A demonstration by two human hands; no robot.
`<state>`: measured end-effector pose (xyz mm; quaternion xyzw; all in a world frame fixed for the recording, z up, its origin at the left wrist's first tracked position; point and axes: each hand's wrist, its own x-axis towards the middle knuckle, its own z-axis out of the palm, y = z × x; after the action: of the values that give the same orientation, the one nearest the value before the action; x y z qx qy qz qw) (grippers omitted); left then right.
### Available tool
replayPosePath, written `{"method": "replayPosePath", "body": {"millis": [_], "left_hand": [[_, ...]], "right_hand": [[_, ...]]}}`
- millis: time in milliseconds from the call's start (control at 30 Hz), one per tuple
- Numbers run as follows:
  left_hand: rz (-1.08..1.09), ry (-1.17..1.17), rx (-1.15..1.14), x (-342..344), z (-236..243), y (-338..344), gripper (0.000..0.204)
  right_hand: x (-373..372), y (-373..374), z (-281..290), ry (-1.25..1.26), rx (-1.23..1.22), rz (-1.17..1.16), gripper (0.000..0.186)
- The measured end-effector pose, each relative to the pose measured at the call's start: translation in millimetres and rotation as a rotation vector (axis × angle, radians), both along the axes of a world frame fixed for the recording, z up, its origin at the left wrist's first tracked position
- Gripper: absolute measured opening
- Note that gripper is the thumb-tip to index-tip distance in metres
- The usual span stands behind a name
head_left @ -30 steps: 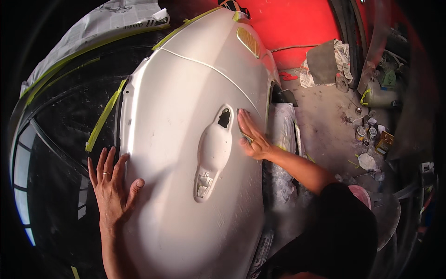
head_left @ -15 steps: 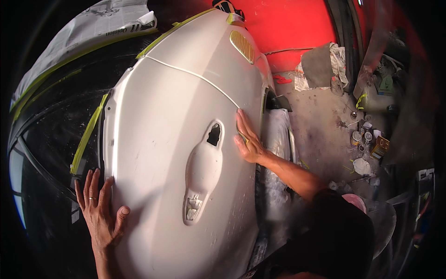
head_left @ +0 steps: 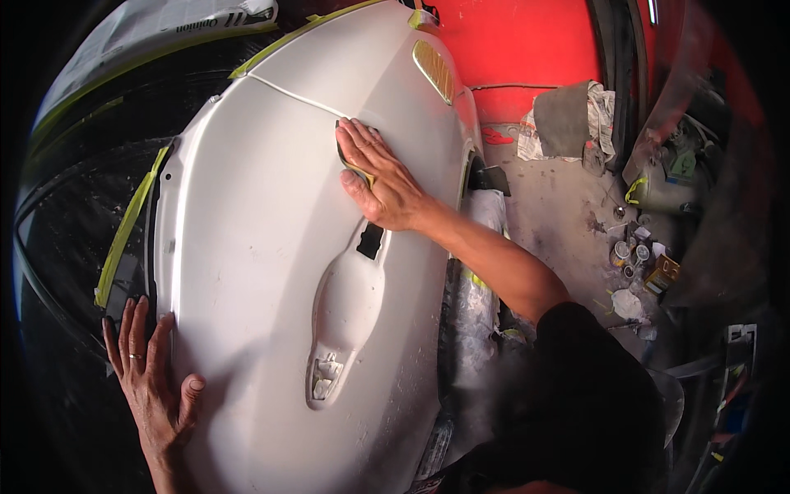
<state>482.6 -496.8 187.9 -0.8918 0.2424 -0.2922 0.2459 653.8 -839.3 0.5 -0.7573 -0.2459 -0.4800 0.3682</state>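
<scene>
A pale grey-white car door panel [head_left: 239, 272] fills the middle, with a door-handle recess [head_left: 350, 296] and a dark opening at its upper end. My right hand [head_left: 385, 185] lies flat on the panel just above that opening, near the panel seam. Under its palm and fingers is a thin sanding pad [head_left: 357, 171], dark and yellowish at its edge and mostly hidden. My left hand [head_left: 152, 383] rests at the panel's left edge by the dark window, fingers and thumb spread, holding nothing.
Yellow masking tape [head_left: 132, 226] runs along the window edge; newspaper [head_left: 156, 29] covers the upper left. A taped oval [head_left: 433, 70] marks the far panel. On the floor at right lie a grey sheet [head_left: 561, 119] on newspaper, tins [head_left: 621, 251] and a small box [head_left: 661, 273].
My right hand has slid the pad leftward and away from me, from the panel's right side to above the handle recess. The left hand stays at the edge; the view shifts slightly.
</scene>
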Motion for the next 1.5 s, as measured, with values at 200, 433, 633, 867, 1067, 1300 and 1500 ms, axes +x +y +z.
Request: {"method": "replayPosePath", "body": {"millis": [200, 433, 633, 867, 1067, 1300, 1500], "left_hand": [[-0.036, 0.021, -0.031, 5, -2, -2, 0.086], [-0.011, 0.004, -0.003, 3, -2, 7, 0.086], [0.002, 0.015, -0.028, 2, -1, 0, 0.087], [-0.006, 0.022, -0.095, 4, -4, 0, 0.095], [-0.004, 0.014, -0.111, 5, -6, 4, 0.1], [-0.024, -0.021, -0.096, 4, -8, 12, 0.099], [-0.014, -0.012, -0.082, 4, -10, 12, 0.096]], "right_hand": [[-41, -11, -113, 0.044, 0.129, -0.105, 0.065], [-7, -23, -32, 0.038, -0.062, -0.012, 0.067], [4, -8, 3, -0.003, -0.143, -0.002, 0.067], [-45, 11, -108, -0.038, 0.052, -0.034, 0.066], [-5, -9, -1, 0.03, -0.132, -0.054, 0.066], [-51, 24, -118, 0.011, 0.132, 0.002, 0.069], [-17, -7, -54, 0.081, 0.028, -0.002, 0.067]]}}
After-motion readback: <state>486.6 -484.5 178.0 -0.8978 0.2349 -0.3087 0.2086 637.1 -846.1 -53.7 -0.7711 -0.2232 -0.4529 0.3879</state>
